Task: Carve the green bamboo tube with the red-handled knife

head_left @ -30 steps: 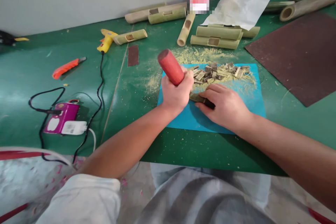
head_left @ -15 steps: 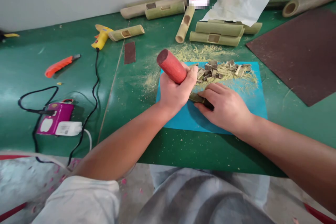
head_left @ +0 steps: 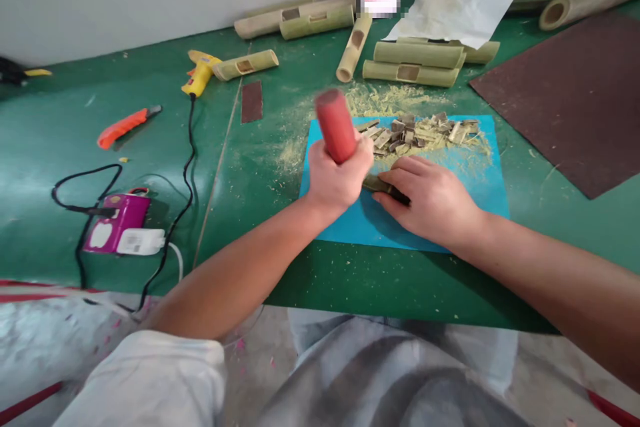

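Observation:
My left hand [head_left: 334,175] is wrapped round a thick red cylindrical handle [head_left: 336,125], which points up and slightly to the left. Whatever the lower end of this tool looks like is hidden by the hand. My right hand [head_left: 433,200] presses a narrow dark-green bamboo piece [head_left: 376,183] with thumb and fingers, just right of the left hand. Beneath both hands lies a blue sheet [head_left: 370,230]. Behind them, a heap of bamboo chips [head_left: 410,133] and pale shavings spreads across the sheet's far part.
Cut bamboo tubes [head_left: 417,53] with square openings lie at the back, some under white paper [head_left: 455,10]. A brown board [head_left: 575,100] is at right. On the left are a yellow glue gun [head_left: 200,73], an orange utility knife [head_left: 125,128] and a purple power box [head_left: 117,223] with cables.
The red handle has swung more upright, its top moving right. My right hand stays on the bamboo piece. The whole view has shifted slightly.

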`<state>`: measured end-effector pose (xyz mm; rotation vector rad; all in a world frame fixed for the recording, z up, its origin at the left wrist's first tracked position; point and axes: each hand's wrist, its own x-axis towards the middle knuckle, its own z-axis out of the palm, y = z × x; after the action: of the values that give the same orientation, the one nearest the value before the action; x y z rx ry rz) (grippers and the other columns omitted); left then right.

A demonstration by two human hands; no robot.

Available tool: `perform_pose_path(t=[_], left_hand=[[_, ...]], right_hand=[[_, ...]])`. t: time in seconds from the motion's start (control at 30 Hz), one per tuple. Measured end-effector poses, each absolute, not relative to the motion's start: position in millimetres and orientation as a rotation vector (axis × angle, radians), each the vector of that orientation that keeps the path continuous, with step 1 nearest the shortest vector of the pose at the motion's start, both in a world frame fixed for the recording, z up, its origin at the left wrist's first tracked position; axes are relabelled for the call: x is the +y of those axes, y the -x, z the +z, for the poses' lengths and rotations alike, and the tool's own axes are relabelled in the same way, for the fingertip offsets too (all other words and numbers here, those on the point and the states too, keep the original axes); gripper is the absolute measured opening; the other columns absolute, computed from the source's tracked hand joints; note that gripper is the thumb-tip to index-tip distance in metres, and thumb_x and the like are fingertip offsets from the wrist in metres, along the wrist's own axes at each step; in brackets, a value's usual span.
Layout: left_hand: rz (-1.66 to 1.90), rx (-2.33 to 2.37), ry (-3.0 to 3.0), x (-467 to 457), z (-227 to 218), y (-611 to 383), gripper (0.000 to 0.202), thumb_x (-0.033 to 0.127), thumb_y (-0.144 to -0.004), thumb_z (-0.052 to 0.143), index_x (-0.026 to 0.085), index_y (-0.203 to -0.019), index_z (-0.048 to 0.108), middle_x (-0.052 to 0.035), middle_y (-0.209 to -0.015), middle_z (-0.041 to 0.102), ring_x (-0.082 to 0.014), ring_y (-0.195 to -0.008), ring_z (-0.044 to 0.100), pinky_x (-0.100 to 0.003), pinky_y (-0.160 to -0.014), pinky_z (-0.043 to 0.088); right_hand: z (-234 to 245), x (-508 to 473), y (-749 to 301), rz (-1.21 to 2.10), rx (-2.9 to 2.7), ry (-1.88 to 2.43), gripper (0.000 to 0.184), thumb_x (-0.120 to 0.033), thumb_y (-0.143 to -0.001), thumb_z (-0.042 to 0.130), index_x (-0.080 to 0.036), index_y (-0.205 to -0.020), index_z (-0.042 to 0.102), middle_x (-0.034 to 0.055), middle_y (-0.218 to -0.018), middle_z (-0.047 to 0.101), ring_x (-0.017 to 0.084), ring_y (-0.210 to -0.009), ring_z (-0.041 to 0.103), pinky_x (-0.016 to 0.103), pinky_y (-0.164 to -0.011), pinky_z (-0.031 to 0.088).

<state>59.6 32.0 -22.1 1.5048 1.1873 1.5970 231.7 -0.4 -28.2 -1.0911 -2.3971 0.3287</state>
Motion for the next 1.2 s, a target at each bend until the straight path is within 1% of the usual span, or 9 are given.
perform_pose_path(t=[0.17, 0.4, 0.47, 0.6, 0.73, 0.8, 0.9, 0.97, 1.2], left_hand=[[1.648, 1.071, -1.506, 37.0, -19.9, -63.5, 0.056, 0.055, -0.096, 0.075, 0.02, -0.057, 0.054, 0.0042, -0.053, 0.053, -0.0073, -0.047, 0.049, -0.024, -0.05, 0.047], [1.665, 1.064, -1.61, 35.7, -23.7, -59.0, 0.056, 0.059, -0.096, 0.075, 0.02, -0.06, 0.056, 0.0038, -0.056, 0.053, -0.0085, -0.051, 0.049, -0.026, -0.052, 0.045], [1.657, 1.043, -1.644, 36.8, -23.2, -57.7, 0.054, 0.054, -0.097, 0.075, 0.02, -0.06, 0.055, 0.0037, -0.056, 0.053, -0.0089, -0.052, 0.05, -0.026, -0.053, 0.045], [1.583, 0.982, -1.757, 34.9, -19.0, -56.7, 0.049, 0.033, -0.097, 0.073, 0.019, -0.056, 0.05, 0.0039, -0.055, 0.049, -0.0086, -0.053, 0.047, -0.026, -0.057, 0.044], [1.495, 1.119, -1.638, 28.1, -18.4, -57.8, 0.049, 0.023, -0.087, 0.075, 0.019, -0.052, 0.041, 0.0069, -0.048, 0.039, -0.0056, -0.045, 0.035, -0.025, -0.047, 0.031], [1.536, 1.179, -1.497, 27.9, -19.1, -58.8, 0.049, 0.027, -0.084, 0.079, 0.019, -0.053, 0.042, 0.0077, -0.047, 0.039, -0.0048, -0.043, 0.035, -0.023, -0.045, 0.03], [1.656, 1.154, -1.369, 32.9, -18.6, -60.4, 0.054, 0.045, -0.091, 0.077, 0.02, -0.053, 0.047, 0.0058, -0.046, 0.046, -0.0062, -0.043, 0.044, -0.022, -0.046, 0.038], [1.662, 1.101, -1.402, 36.5, -17.8, -60.8, 0.055, 0.051, -0.092, 0.078, 0.02, -0.055, 0.052, 0.0046, -0.049, 0.052, -0.0071, -0.046, 0.049, -0.022, -0.049, 0.043], [1.648, 1.015, -1.632, 34.9, -21.1, -57.8, 0.053, 0.05, -0.098, 0.074, 0.019, -0.059, 0.056, 0.0032, -0.057, 0.056, -0.0081, -0.053, 0.052, -0.024, -0.055, 0.046]], right_hand=[[-27.3, -1.6, -230.2, 0.286, -2.399, 1.132, 0.018, -0.027, -0.099, 0.063, -0.018, -0.09, 0.074, 0.0105, -0.089, 0.071, 0.025, -0.085, 0.065, 0.038, -0.077, 0.052], [-27.4, -3.0, -230.8, 0.267, -2.401, 1.104, 0.019, -0.027, -0.1, 0.062, -0.016, -0.093, 0.075, 0.0119, -0.09, 0.071, 0.026, -0.087, 0.065, 0.039, -0.075, 0.051], [-27.6, -3.1, -230.7, 0.27, -2.399, 1.101, 0.019, -0.027, -0.1, 0.062, -0.015, -0.094, 0.075, 0.012, -0.09, 0.07, 0.026, -0.085, 0.064, 0.039, -0.074, 0.051], [-28.2, -2.9, -230.1, 0.246, -2.424, 1.047, 0.021, -0.027, -0.101, 0.06, -0.014, -0.094, 0.076, 0.0116, -0.089, 0.07, 0.025, -0.086, 0.063, 0.038, -0.076, 0.051], [-27.8, -1.1, -231.5, 0.233, -2.441, 1.027, 0.025, -0.028, -0.103, 0.057, -0.015, -0.092, 0.075, 0.0109, -0.087, 0.07, 0.024, -0.084, 0.063, 0.037, -0.076, 0.051], [-27.2, -0.2, -232.1, 0.236, -2.449, 1.021, 0.025, -0.029, -0.103, 0.059, -0.014, -0.093, 0.076, 0.0117, -0.088, 0.071, 0.025, -0.085, 0.064, 0.037, -0.075, 0.051], [-26.5, 0.4, -231.3, 0.238, -2.435, 1.058, 0.021, -0.028, -0.101, 0.062, -0.013, -0.094, 0.076, 0.013, -0.09, 0.072, 0.027, -0.088, 0.066, 0.038, -0.077, 0.052], [-26.3, 0.1, -230.4, 0.243, -2.426, 1.074, 0.02, -0.027, -0.1, 0.063, -0.014, -0.093, 0.076, 0.0131, -0.091, 0.072, 0.027, -0.088, 0.067, 0.038, -0.078, 0.052], [-26.1, -2.6, -229.4, 0.189, -2.4, 1.047, 0.019, -0.025, -0.098, 0.064, -0.012, -0.093, 0.077, 0.0117, -0.086, 0.07, 0.026, -0.084, 0.065, 0.038, -0.075, 0.053]])
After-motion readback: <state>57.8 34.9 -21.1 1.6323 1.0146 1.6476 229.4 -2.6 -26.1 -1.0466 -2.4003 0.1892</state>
